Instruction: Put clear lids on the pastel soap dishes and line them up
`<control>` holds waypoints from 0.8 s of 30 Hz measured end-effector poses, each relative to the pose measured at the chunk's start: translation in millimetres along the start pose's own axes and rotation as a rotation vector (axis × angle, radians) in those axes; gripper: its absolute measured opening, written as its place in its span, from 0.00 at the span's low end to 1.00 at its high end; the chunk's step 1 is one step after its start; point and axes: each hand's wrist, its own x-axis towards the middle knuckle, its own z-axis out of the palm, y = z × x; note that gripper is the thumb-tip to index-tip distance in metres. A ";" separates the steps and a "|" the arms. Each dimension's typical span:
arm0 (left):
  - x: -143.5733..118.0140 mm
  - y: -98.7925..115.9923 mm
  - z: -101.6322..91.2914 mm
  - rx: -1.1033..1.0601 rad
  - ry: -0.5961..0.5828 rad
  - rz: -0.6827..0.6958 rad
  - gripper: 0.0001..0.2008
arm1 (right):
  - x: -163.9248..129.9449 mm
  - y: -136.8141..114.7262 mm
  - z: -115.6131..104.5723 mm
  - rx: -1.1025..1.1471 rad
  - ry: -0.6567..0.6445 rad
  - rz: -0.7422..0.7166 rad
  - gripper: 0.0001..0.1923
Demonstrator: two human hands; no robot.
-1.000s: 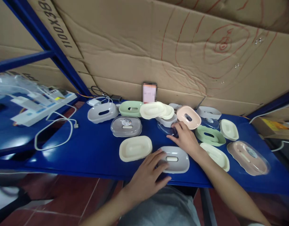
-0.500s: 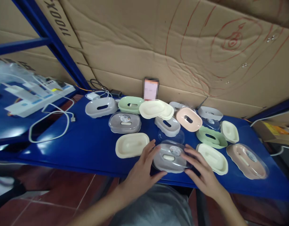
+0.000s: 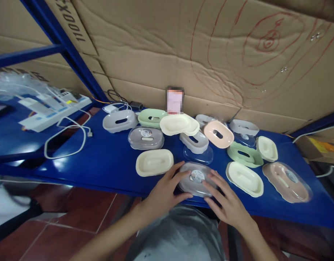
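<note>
A grey soap box (image 3: 186, 185) with a clear lid (image 3: 202, 187) lies at the table's front edge, a round sticker showing on the lid. My left hand (image 3: 168, 186) curves around its left side, thumb at the near edge and fingers at the far left. From the right, my right hand (image 3: 228, 199) rests its fingers on the lid and the right side. To the left is a cream tray (image 3: 154, 162); to the right are stacked cream trays (image 3: 244, 179). Just behind lies a loose clear lid (image 3: 198, 154).
Further back are a grey lidded box (image 3: 145, 138), a pink dish (image 3: 218, 134), green dishes (image 3: 244, 154) and a phone (image 3: 175, 100) against the cardboard (image 3: 134, 54). A pink lidded box (image 3: 286, 183) stands right. A power strip (image 3: 55, 114) and white cable (image 3: 65, 155) lie left.
The clear lid has shifted left and toward me, now sitting more squarely over the grey box. My right hand has moved slightly left with it. The left hand stays at the box's left side.
</note>
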 end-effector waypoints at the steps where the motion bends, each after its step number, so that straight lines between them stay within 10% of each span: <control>1: -0.2 -0.9 0.2 0.003 0.002 0.002 0.35 | -0.1 -0.3 0.0 -0.009 -0.004 -0.014 0.30; 24: 2.6 1.4 0.9 0.090 -0.027 0.030 0.35 | -1.6 -1.7 -2.6 -0.010 0.053 -0.021 0.35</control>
